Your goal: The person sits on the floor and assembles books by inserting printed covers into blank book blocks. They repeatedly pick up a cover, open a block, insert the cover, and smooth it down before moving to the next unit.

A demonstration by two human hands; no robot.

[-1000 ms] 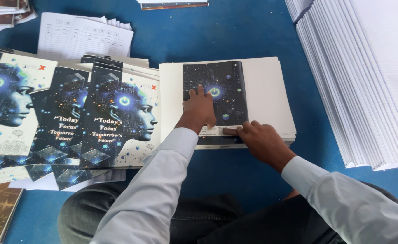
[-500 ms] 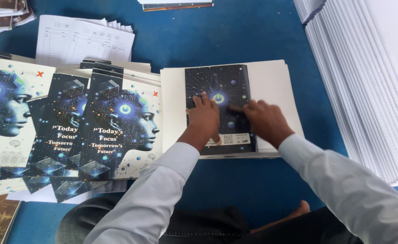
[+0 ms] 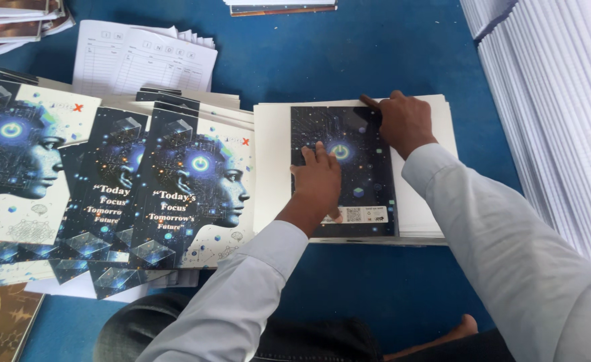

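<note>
The left hand [image 3: 319, 179] lies flat, palm down, on a dark glossy printed cover sheet [image 3: 362, 144] patterned with circuit lines and a glowing blue ring. Its fingers [image 3: 309, 155] are stretched out, slightly spread, and press on the sheet's lower left part; they grip nothing. The right hand [image 3: 406, 123] rests at the sheet's upper right corner, fingers curled loosely downward with the tips on the sheet's top right edge. A thin dark strip shows just past the knuckles at the corner, but whether the fingers pinch it cannot be told.

The dark cover sheet lies on top of a low stack of white paper blocks [image 3: 272, 167], roughly in its middle, with white margin visible on both sides. The stack sits on a blue floor covering [image 3: 349, 60], directly in front of the person.

To the left, touching the stack, several glossy printed covers showing a blue robotic face in profile [image 3: 198, 191] overlap one another in a fanned row. Behind them lie white ruled index sheets [image 3: 141, 60]. Along the right side stands a tall stepped pile of white page bundles [image 3: 550, 114], well apart from the hands. A brown cover with a brain drawing [image 3: 0, 322] sits at the lower left corner.
</note>
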